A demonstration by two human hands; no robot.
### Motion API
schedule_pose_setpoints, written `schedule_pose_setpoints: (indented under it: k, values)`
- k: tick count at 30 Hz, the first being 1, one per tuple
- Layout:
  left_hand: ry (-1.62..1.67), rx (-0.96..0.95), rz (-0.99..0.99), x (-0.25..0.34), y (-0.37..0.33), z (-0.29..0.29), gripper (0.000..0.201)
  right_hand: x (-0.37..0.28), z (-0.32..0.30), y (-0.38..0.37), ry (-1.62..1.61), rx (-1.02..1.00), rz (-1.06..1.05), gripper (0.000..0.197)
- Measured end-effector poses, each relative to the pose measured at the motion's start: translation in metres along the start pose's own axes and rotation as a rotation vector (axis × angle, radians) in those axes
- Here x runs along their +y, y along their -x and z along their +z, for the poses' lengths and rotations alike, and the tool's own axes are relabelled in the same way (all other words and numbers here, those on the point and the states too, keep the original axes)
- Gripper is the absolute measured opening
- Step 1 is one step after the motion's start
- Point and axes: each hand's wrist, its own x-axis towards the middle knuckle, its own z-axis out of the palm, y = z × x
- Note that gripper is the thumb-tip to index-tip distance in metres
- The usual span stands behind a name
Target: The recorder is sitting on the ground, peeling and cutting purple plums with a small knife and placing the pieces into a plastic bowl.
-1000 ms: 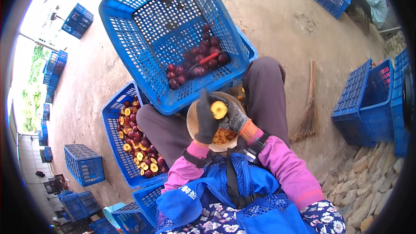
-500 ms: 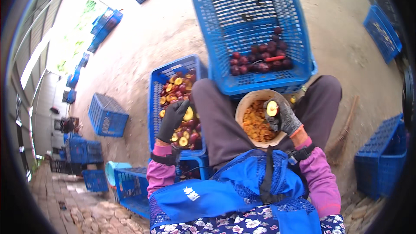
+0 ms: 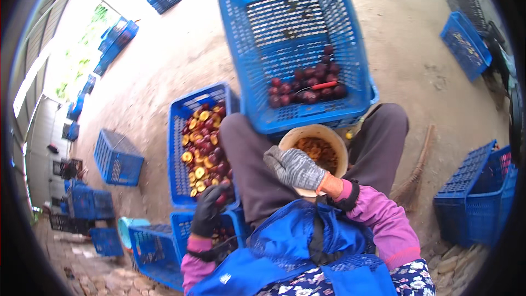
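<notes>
My right hand (image 3: 300,169), in a grey knit glove, is over the left rim of a pale bucket (image 3: 343,156) between my knees. Its fingers are curled; whatever they hold is hidden. Orange-yellow fruit pieces (image 3: 318,151) lie inside the bucket. My left hand (image 3: 209,211), in a black glove, is at the near end of a blue crate (image 3: 176,178) of halved plums (image 3: 205,142). Its dark, blurred fingers do not show whether they grip anything. In front of my knees, a large tilted blue crate (image 3: 304,123) holds whole dark plums (image 3: 309,97) and a red-handled tool (image 3: 324,85).
Beside my left hip stands another blue crate (image 3: 181,227), with a light blue tub (image 3: 125,233) further left. A straw broom (image 3: 413,181) lies on the right, near stacked blue crates (image 3: 466,197). More crates (image 3: 118,156) stand around the dirt floor.
My right hand has moved left across the bucket and turned over; the plum half seen in it is out of sight. My left hand has drawn back toward me. The view has shifted.
</notes>
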Motion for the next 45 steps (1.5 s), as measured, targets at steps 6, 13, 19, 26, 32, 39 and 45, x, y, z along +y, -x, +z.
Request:
schedule_pose_setpoints:
  k: [6,13,19,26,32,39,45]
  values:
    - [-0.907,-0.227,-0.342,-0.081,0.033,-0.109,0.035,0.109,-0.050,-0.010,0.089,0.131,0.519,0.018]
    - [-0.103,-0.132,0.215,0.137,-0.203,0.057,0.031,0.213,-0.031,-0.018,0.389,0.099,0.613,0.023]
    - [-0.798,0.179,0.193,0.055,-0.432,0.129,0.037,0.237,0.001,-0.036,0.419,-0.143,0.777,0.028]
    - [-1.274,-0.129,-0.096,-0.031,-0.517,0.137,0.035,0.266,0.022,-0.039,0.394,-0.217,0.819,0.039]
    - [-1.117,0.178,0.078,-0.048,-0.511,0.156,0.028,0.282,0.040,-0.030,0.404,-0.269,0.790,0.037]
    - [-0.191,-0.302,0.254,-0.082,-0.527,0.090,0.031,0.274,0.052,-0.061,0.394,-0.291,0.731,0.027]
    - [0.577,-0.093,0.300,0.061,-0.398,0.144,0.026,0.266,0.017,-0.052,0.014,-0.138,0.992,0.021]
